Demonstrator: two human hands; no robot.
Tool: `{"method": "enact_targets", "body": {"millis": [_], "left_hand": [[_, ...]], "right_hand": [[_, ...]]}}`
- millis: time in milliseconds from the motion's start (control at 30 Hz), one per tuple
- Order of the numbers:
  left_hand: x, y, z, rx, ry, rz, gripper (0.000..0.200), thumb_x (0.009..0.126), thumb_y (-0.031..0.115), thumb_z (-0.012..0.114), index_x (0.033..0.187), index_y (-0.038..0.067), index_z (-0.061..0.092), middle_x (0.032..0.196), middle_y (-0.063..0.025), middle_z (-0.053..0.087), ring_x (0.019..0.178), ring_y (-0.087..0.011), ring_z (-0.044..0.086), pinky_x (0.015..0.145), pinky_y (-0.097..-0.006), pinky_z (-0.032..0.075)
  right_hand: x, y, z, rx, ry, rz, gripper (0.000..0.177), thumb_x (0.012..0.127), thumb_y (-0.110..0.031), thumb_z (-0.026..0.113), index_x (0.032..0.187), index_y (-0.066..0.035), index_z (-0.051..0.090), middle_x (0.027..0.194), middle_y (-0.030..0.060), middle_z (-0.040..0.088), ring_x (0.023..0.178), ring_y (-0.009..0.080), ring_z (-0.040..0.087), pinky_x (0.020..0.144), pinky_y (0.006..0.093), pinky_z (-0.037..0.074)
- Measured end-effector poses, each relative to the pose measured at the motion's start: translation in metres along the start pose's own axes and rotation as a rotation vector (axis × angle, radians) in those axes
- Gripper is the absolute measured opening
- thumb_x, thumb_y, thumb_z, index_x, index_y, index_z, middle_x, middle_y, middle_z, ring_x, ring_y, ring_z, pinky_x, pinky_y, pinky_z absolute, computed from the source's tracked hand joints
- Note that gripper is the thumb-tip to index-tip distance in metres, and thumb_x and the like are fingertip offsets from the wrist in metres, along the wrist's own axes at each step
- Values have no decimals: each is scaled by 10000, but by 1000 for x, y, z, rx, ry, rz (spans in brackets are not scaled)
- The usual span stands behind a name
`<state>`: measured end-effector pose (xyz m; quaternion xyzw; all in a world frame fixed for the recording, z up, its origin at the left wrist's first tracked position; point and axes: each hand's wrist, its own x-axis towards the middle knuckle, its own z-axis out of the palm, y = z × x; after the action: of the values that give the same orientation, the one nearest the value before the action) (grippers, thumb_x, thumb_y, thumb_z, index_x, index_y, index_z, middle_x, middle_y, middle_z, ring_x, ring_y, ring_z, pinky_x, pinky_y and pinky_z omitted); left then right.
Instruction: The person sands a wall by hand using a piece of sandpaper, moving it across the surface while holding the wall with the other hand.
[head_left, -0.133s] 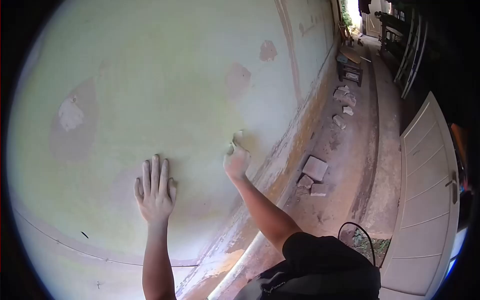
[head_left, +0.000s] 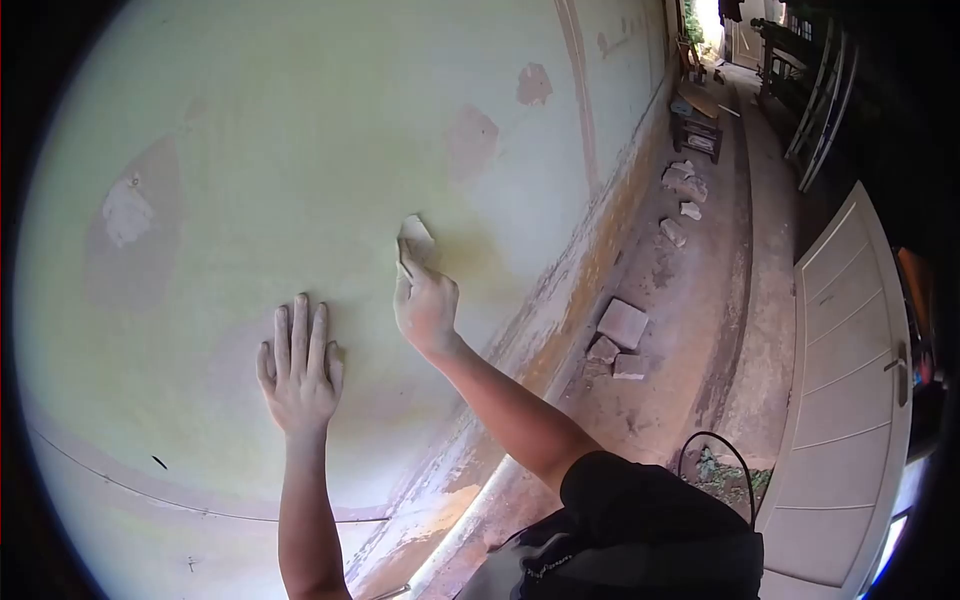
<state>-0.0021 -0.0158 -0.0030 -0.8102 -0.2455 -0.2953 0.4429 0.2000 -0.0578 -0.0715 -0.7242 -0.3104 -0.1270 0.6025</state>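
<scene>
A pale green wall (head_left: 330, 150) with worn, patchy paint fills the left and middle of the view. My left hand (head_left: 300, 385) lies flat against it, fingers stretched out and dusty, holding nothing. To its right and a little higher, my right hand (head_left: 428, 308) grips a pale, dusty piece of sandpaper (head_left: 417, 236) at the wall surface. The sandpaper sticks out above the bent fingers; its lower part is hidden in the grip. A brownish bare patch (head_left: 150, 220) with a white spot lies on the wall to the left.
Broken slabs (head_left: 622, 324) and smaller chunks (head_left: 685, 182) lie on the floor along the wall's base. A small dark stool or shelf (head_left: 698, 135) stands farther back. An open white door (head_left: 850, 390) with a handle is at the right. A thin cable (head_left: 205, 512) runs low across the wall.
My right hand has moved left and upward over the wall with the sandpaper, which now shows more. My left hand stays flat; the whole view has shifted slightly.
</scene>
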Motion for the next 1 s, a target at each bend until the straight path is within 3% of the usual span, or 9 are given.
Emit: {"method": "enact_targets", "body": {"millis": [33,167,300,467,633,700,767,933,1000], "left_hand": [[2,-1,2,-7,15,0,466,1056,339,525,1518,303,576,1630,75,509,1465,-155,511,1158,-418,317],[4,-5,7,-9,61,15,462,1064,355,522,1518,292,576,1634,73,505,1469,-155,507,1156,-415,313],[-1,-6,8,25,66,7,455,1069,366,526,1511,272,579,1637,65,502,1472,-155,504,1132,-419,335],[-2,-7,12,-20,51,7,475,1061,363,535,1521,247,566,1657,51,475,1501,-174,470,1150,-435,324],[-1,-7,5,-62,21,19,457,1050,355,556,1491,237,587,1643,52,494,1500,-162,472,1140,-432,333],[-1,-7,5,-58,32,18,446,1048,351,559,1471,216,601,1643,43,495,1498,-167,475,1141,-437,328],[0,-7,3,-64,43,43,437,1048,357,558,1454,204,612,1643,35,497,1497,-174,478,1134,-436,329],[1,-6,1,-49,64,45,413,1049,366,562,1419,200,638,1609,30,538,1463,-184,519,1102,-432,342],[2,-5,4,-46,87,46,405,1049,368,565,1408,199,645,1600,31,549,1453,-184,531,1091,-427,347]], "right_hand": [[2,-6,0,72,139,-244,410,898,5,637,1305,-1,688,1132,206,764,944,390,752,827,417,615],[-14,45,25,-66,318,-298,549,810,57,627,1354,-8,668,1233,213,743,929,380,754,814,440,605],[-56,132,42,-377,-44,280,441,824,-107,681,1261,-82,737,934,206,767,838,373,750,746,442,607],[-51,179,61,-487,73,362,151,883,-161,660,949,-84,771,772,194,729,761,396,737,728,497,589],[1,27,27,15,298,64,245,947,-107,624,1146,-14,734,844,249,725,784,442,716,756,546,568],[16,-30,6,-11,78,-57,347,937,-75,628,1271,-8,692,980,233,756,791,385,739,725,486,592],[22,-56,9,3,162,-329,422,903,-53,647,1322,-8,668,1133,206,761,783,341,752,685,435,607],[-6,23,27,-200,227,-270,632,831,-24,628,1460,0,571,1241,172,755,816,296,768,657,385,609],[-30,72,24,-393,-29,87,635,811,-68,664,1444,-57,615,1156,163,775,804,295,763,676,410,607]]}}
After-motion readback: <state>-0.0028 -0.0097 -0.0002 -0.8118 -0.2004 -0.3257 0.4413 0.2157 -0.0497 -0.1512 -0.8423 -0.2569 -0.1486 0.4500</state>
